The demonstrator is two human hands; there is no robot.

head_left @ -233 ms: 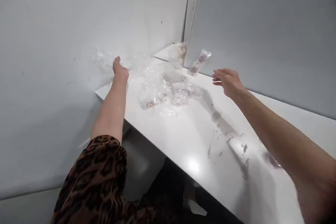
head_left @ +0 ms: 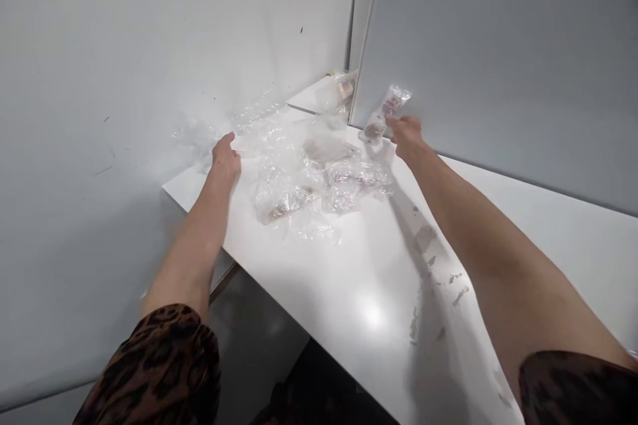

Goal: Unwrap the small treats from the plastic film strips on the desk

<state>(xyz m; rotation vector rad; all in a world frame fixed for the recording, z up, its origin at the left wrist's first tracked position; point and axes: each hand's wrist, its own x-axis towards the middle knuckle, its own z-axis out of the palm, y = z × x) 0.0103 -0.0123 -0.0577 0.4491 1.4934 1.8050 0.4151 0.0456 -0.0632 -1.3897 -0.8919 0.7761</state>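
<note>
My left hand (head_left: 226,155) is at the left end of the white table, seen from the back with its fingers curled away from me. It appears closed on crumpled clear plastic wrapping (head_left: 192,134), though its fingertips are hidden. At the far right edge, my right hand (head_left: 407,134) has its fingers pinched at the side of a clear plastic packet (head_left: 375,130). Brownish-pink round pieces show inside that packet, which leans against the grey panel. Between my hands lies a heap of clear plastic packets (head_left: 356,179). One packet (head_left: 292,204) at the front has something brown in it.
The white table (head_left: 339,285) has worn grey patches along a seam. A pale wall (head_left: 124,46) stands at the left and a grey panel (head_left: 498,66) at the right. In their corner sits another clear bag (head_left: 343,89) with a light-brown item.
My right hand has moved left and inward from above the table to the leaning packet. My left hand has drawn slightly nearer to me, and the plastic wrapping beside it has moved along.
</note>
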